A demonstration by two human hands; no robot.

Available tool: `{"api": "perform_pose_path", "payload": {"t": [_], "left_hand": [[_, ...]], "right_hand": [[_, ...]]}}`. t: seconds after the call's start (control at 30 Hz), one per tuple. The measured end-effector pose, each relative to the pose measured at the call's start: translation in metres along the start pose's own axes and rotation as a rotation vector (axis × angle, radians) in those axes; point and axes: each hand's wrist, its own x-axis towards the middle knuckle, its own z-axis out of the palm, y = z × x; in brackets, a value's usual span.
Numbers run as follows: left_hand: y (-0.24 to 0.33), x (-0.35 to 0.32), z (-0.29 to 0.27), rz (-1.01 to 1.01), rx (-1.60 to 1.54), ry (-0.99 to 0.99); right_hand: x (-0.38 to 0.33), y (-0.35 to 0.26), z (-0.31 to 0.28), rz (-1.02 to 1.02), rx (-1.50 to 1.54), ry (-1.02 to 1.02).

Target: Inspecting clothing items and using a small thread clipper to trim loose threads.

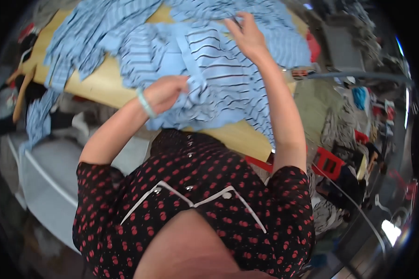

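in the head view, pinched the striped blue cloth (pixel 221 69) at upper center with the left hand (pixel 163 95), perhaps for keeping it steady; held the right hand (pixel 249 39) spread, higher and righter, could not tell if touching. showed bare yellow table (pixel 95 83) in strips at left and lower edge, likely giving little room.

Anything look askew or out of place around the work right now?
Yes: a blue striped piece hangs down off the table's left side, while the striped cloth being handled lies on top. No clear spill or damage shows.
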Motion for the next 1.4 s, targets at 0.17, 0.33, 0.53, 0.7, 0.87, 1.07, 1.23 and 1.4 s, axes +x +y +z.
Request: {"api": "perform_pose_path", "payload": {"t": [0.17, 0.33, 0.53, 0.7, 0.87, 1.07, 1.23, 1.4], "left_hand": [[0.007, 0.001, 0.003, -0.049, -0.005, 0.12], [0.011, 0.0, 0.004, 0.028, 0.145, 0.144], [0.019, -0.002, 0.018, -0.017, 0.234, 0.167], [0.014, -0.001, 0.017, -0.022, 0.288, 0.188], [0.012, 0.002, 0.016, 0.006, 0.254, 0.194], [0.015, 0.002, 0.02, -0.018, 0.153, 0.183], [0.014, 0.003, 0.016, -0.025, 0.13, 0.148], [0.021, 0.004, 0.017, -0.067, 0.093, 0.115]], "right_hand": [[-0.08, 0.019, 0.015, -0.042, 0.17, -0.16], [-0.115, -0.011, -0.002, -0.073, 0.368, -0.259], [-0.116, -0.015, -0.001, -0.122, 0.402, -0.277], [-0.113, -0.015, 0.0, -0.188, 0.395, -0.291], [-0.112, -0.013, 0.003, -0.172, 0.435, -0.307], [-0.111, -0.014, 0.002, -0.154, 0.468, -0.329], [-0.111, -0.009, 0.003, -0.161, 0.433, -0.337], [-0.112, -0.004, 0.003, -0.153, 0.499, -0.191]]}}
